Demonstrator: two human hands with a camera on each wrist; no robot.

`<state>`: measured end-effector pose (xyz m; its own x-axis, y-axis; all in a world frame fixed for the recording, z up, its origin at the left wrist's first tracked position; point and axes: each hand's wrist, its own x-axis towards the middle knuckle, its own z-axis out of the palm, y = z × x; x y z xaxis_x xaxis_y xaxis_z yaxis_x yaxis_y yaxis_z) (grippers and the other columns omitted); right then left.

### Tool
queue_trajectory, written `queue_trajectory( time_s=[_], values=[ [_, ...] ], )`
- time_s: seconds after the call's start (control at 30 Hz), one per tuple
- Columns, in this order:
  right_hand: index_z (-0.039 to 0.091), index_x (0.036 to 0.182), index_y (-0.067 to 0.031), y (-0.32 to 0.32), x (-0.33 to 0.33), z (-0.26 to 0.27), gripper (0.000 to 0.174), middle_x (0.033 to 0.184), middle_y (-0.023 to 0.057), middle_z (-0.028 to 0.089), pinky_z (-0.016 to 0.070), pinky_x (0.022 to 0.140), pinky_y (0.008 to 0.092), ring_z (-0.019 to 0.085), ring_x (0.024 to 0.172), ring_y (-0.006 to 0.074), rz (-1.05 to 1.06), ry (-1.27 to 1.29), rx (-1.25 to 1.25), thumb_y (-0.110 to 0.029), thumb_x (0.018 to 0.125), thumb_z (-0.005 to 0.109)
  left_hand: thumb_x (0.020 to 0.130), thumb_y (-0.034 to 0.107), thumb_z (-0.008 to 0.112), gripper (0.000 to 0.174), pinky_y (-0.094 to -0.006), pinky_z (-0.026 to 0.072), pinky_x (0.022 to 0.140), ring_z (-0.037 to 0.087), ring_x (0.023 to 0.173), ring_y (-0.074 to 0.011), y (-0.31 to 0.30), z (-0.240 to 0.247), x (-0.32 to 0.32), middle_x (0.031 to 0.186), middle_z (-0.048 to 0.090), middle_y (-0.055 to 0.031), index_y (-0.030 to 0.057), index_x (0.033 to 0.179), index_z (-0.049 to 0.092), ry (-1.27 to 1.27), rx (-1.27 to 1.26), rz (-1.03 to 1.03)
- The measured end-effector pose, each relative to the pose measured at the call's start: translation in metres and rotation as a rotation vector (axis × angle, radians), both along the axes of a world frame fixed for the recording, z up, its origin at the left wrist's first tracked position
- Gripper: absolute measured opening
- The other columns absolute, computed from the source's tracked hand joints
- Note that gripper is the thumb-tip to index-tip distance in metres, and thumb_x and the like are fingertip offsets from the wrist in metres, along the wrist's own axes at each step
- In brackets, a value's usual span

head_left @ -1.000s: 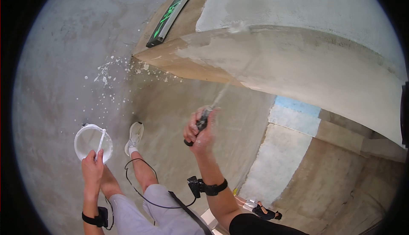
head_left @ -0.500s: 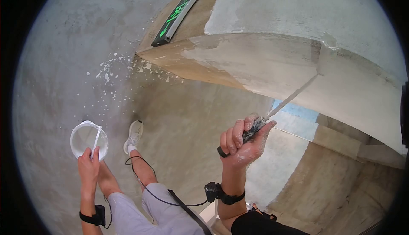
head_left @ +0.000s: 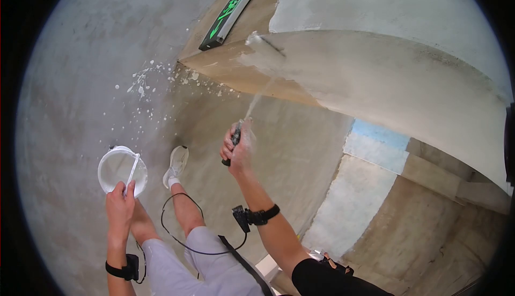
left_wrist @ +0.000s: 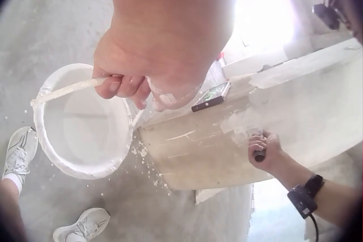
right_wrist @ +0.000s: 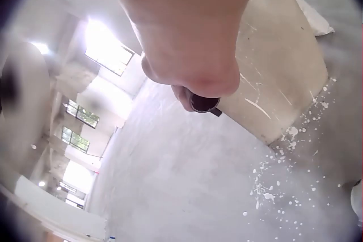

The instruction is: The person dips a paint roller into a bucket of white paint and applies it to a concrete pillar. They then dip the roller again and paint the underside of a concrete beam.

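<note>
My left hand [head_left: 119, 204] grips the white bail handle [head_left: 133, 167] of a paint bucket [head_left: 142, 184], which hangs beside my leg. White residue coats the bucket's rim and inside. My right hand [head_left: 240, 148] is wrapped round the black grip [head_left: 235, 135] of a paint roller, and white paint marks the fingers. The roller's pale rod [head_left: 255, 102] reaches up to a long curved wall [head_left: 375, 76]. Its head [head_left: 254, 38], blurred and white, lies against the wall near the edge of the bare tan stretch [head_left: 214, 65]. In the right wrist view, my wrist hides most of the roller.
A green-lit exit sign [head_left: 230, 14] sits on the wall close to the roller head. White paint spatters [head_left: 142, 89] dot the concrete floor below. A cable [head_left: 163, 218] loops by my leg. Another person [head_left: 330, 261] is partly visible behind my right arm.
My right hand first swung right with the roller along the wall, then came back left past where it began. The left hand keeps its hold on the bucket, which shifts only slightly.
</note>
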<state>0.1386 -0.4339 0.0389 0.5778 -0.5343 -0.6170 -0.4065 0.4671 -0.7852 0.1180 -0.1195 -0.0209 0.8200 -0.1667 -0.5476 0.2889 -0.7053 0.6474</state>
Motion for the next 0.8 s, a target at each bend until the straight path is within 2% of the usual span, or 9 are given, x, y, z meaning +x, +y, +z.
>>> queue_trajectory(
  time_s=[0.17, 0.27, 0.33, 0.4, 0.5, 0.57, 0.63, 0.73, 0.8],
  values=[
    [0.041, 0.077, -0.0108, -0.009, -0.004, -0.02, 0.047, 0.05, -0.0011, 0.036, 0.0248, 0.032, 0.0246, 0.029, 0.033, 0.0083, 0.005, 0.083, -0.05, -0.053, 0.097, 0.039, 0.091, 0.029, 0.058, 0.041, -0.0445, 0.0357, 0.051, 0.047, 0.052, -0.0409, -0.001, -0.001, -0.001, 0.056, 0.049, -0.023, -0.0034, 0.067, 0.048, 0.014, 0.004, 0.0],
    [0.042, 0.081, -0.0121, -0.011, -0.007, 0.011, 0.047, 0.052, -0.0016, 0.034, 0.0258, 0.032, 0.0242, 0.029, 0.033, 0.0087, 0.033, 0.062, -0.039, -0.056, 0.096, 0.037, 0.091, 0.029, 0.058, 0.041, -0.0446, 0.0359, 0.051, 0.047, 0.052, -0.0411, -0.002, 0.001, 0.0, 0.056, 0.05, -0.0234, -0.0036, 0.068, 0.049, 0.038, 0.015, -0.011],
    [0.042, 0.083, -0.0129, -0.007, -0.005, 0.038, 0.044, 0.053, -0.0021, 0.034, 0.0251, 0.032, 0.0242, 0.03, 0.035, 0.0081, -0.021, -0.035, -0.007, -0.055, 0.097, 0.037, 0.091, 0.029, 0.058, 0.041, -0.045, 0.0363, 0.051, 0.048, 0.053, -0.0423, 0.0, 0.001, -0.001, 0.057, 0.051, -0.0243, -0.0038, 0.068, 0.049, 0.024, 0.0, -0.007],
    [0.042, 0.085, -0.0139, -0.008, -0.006, 0.07, 0.046, 0.054, -0.002, 0.034, 0.0252, 0.033, 0.0237, 0.03, 0.036, 0.0083, 0.014, -0.095, -0.008, -0.057, 0.097, 0.032, 0.091, 0.029, 0.058, 0.041, -0.0451, 0.0364, 0.05, 0.048, 0.053, -0.0428, -0.001, 0.007, 0.0, 0.057, 0.051, -0.0246, -0.0037, 0.068, 0.049, 0.023, 0.021, -0.008],
    [0.042, 0.084, -0.0135, -0.008, 0.0, 0.109, 0.048, 0.053, -0.0016, 0.034, 0.0248, 0.033, 0.0232, 0.029, 0.035, 0.0087, 0.015, -0.218, 0.01, -0.058, 0.097, 0.029, 0.091, 0.029, 0.058, 0.04, -0.0452, 0.0367, 0.05, 0.049, 0.054, -0.0436, 0.002, 0.004, 0.001, 0.058, 0.051, -0.025, -0.0034, 0.068, 0.05, 0.024, 0.026, -0.002],
    [0.044, 0.082, -0.0137, -0.007, 0.009, 0.124, 0.048, 0.051, -0.0013, 0.033, 0.0218, 0.032, 0.0246, 0.025, 0.034, 0.01, 0.062, -0.288, -0.072, -0.057, 0.097, 0.03, 0.091, 0.029, 0.058, 0.04, -0.0452, 0.0368, 0.05, 0.049, 0.054, -0.044, 0.004, 0.001, -0.003, 0.058, 0.051, -0.0251, -0.0032, 0.068, 0.05, 0.029, 0.011, -0.003],
    [0.044, 0.081, -0.0134, -0.007, 0.007, 0.112, 0.049, 0.05, -0.0016, 0.032, 0.022, 0.032, 0.0243, 0.024, 0.033, 0.0094, 0.025, -0.28, -0.045, -0.057, 0.097, 0.03, 0.093, 0.03, 0.057, 0.042, -0.0433, 0.0345, 0.049, 0.045, 0.049, -0.0371, 0.006, -0.002, -0.004, 0.058, 0.05, -0.0245, -0.0043, 0.068, 0.05, 0.027, 0.01, -0.002],
    [0.042, 0.081, -0.0119, -0.005, 0.003, 0.075, 0.051, 0.052, -0.0009, 0.034, 0.0248, 0.032, 0.0244, 0.027, 0.034, 0.0091, 0.006, -0.186, -0.006, -0.059, 0.096, 0.03, 0.092, 0.03, 0.058, 0.042, -0.0449, 0.0364, 0.05, 0.048, 0.052, -0.0423, 0.006, 0.0, -0.002, 0.057, 0.05, -0.0245, -0.0028, 0.066, 0.05, 0.013, 0.013, 0.004],
    [0.041, 0.08, -0.0117, -0.005, 0.0, 0.041, 0.05, 0.052, -0.001, 0.034, 0.0248, 0.032, 0.0248, 0.027, 0.034, 0.0087, -0.002, -0.081, 0.05, -0.059, 0.096, 0.032, 0.092, 0.029, 0.058, 0.042, -0.0449, 0.0362, 0.05, 0.048, 0.051, -0.0418, 0.005, 0.0, -0.003, 0.056, 0.05, -0.0242, -0.0029, 0.066, 0.049, 0.011, 0.011, 0.009]
  ],
)
